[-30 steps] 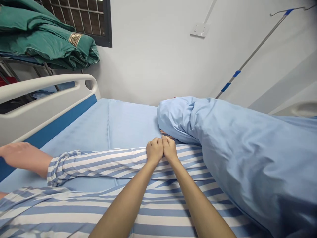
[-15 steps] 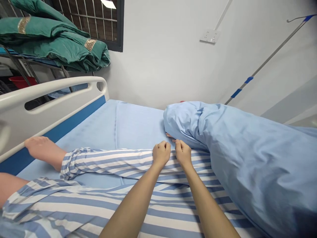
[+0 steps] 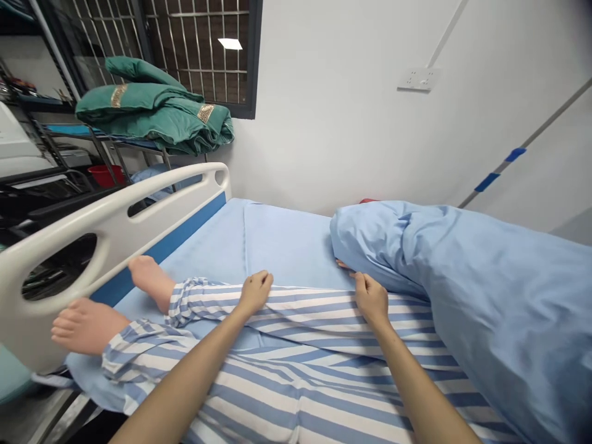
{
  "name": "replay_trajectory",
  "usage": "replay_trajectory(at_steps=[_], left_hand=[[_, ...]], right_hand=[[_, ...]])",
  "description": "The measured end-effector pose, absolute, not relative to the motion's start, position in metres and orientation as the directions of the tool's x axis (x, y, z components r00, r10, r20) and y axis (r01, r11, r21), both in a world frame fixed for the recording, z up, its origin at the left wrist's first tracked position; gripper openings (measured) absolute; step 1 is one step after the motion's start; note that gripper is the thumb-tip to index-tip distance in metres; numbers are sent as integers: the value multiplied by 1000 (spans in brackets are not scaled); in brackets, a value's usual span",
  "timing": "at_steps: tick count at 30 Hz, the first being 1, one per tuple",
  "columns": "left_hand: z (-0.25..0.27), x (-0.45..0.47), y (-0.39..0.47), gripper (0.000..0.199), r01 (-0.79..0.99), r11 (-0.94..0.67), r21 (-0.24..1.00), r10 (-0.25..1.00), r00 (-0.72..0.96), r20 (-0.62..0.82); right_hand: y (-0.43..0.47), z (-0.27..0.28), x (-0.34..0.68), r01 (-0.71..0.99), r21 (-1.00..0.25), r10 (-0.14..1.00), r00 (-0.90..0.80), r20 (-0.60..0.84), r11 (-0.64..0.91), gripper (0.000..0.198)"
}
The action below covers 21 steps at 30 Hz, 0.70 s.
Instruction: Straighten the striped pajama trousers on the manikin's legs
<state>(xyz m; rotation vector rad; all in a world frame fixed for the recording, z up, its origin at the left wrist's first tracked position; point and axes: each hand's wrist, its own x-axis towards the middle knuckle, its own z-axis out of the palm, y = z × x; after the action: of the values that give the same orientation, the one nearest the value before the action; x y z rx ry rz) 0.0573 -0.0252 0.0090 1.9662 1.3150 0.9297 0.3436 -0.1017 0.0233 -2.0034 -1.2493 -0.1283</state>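
Observation:
Blue-and-white striped trousers (image 3: 319,308) cover the legs of a lying figure, whose bare feet (image 3: 87,325) look like a manikin's. On the far trouser leg, nearer the shin, my left hand (image 3: 257,292) is closed on the cloth at its far edge. My right hand (image 3: 371,297) is also closed, pinching the same leg's fabric higher up, beside the quilt. A light blue quilt (image 3: 481,296) lies bunched over the figure's upper part. Fingertips of the lying figure (image 3: 342,264) peek from under it, close to my right hand.
The bed has a blue sheet (image 3: 291,240) and a white and blue end board (image 3: 115,213) at left. Behind it, folded green quilts (image 3: 157,111) lie on a rack near a red bucket (image 3: 106,175). A metal pole (image 3: 536,145) leans in at right by the wall.
My left hand has slid left along the trouser leg, away from my right hand, which stays by the quilt. The view has turned left, showing more of the feet and end board.

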Motion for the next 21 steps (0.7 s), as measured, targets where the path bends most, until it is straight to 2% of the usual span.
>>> replay_trajectory(at_steps=[4,8,16,18,21], left_hand=[[11,-29,-19,31,591,-225,774,972,77,224],[18,-94,-28,36,572,-156,805,987,56,152],[19,-137,-111,39,277,-27,961,994,107,-2],[14,-139,-129,39,317,-68,946,992,118,32],[10,-138,-140,38,511,-178,841,984,109,142]], right_hand=[[-102,23,342,813,-512,751,516,411,-278,41],[-101,22,341,823,-467,755,522,397,-324,41],[-96,29,333,875,-257,822,477,309,-411,37],[-94,33,326,884,-203,837,465,289,-421,35],[-94,37,305,906,-163,862,421,280,-390,29]])
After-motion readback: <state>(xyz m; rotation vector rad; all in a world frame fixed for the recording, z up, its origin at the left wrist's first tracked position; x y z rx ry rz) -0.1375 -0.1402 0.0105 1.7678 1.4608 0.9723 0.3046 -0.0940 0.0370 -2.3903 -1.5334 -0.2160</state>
